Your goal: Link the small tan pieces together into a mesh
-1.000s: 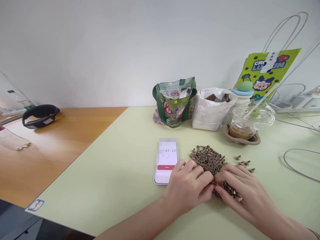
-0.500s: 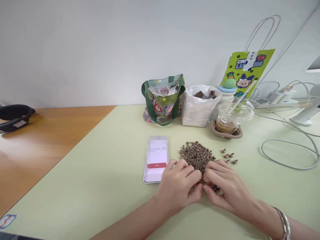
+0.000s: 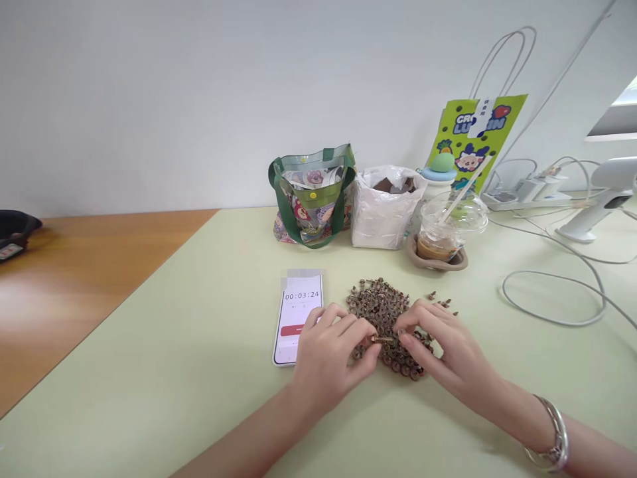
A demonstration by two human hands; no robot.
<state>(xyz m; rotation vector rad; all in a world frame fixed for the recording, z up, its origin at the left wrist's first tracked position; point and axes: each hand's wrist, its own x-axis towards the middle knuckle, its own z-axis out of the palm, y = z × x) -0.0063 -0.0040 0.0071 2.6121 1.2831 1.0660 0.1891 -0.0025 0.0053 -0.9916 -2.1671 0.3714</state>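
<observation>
Over the fastener pile (image 3: 376,304), pinching a long screw (image 3: 383,340) in left hand (image 3: 328,346), seemingly nipping a small piece (image 3: 401,332) in right hand (image 3: 450,344). Past right hand, seeing only a few stray screws (image 3: 432,296) set apart; below the grip, judging most still left in pile.

The phone's (image 3: 286,345) screen reads 00:03:24 in dark digits; the print on its red button (image 3: 291,330) is too small to read. On the green paper bag (image 3: 502,146), the upper line begins "CR", and the lower line shows "LU" and "IN", with a white sticker (image 3: 480,118) covering the letters between. The sticker bears small dark characters, too unclear to read surely.
</observation>
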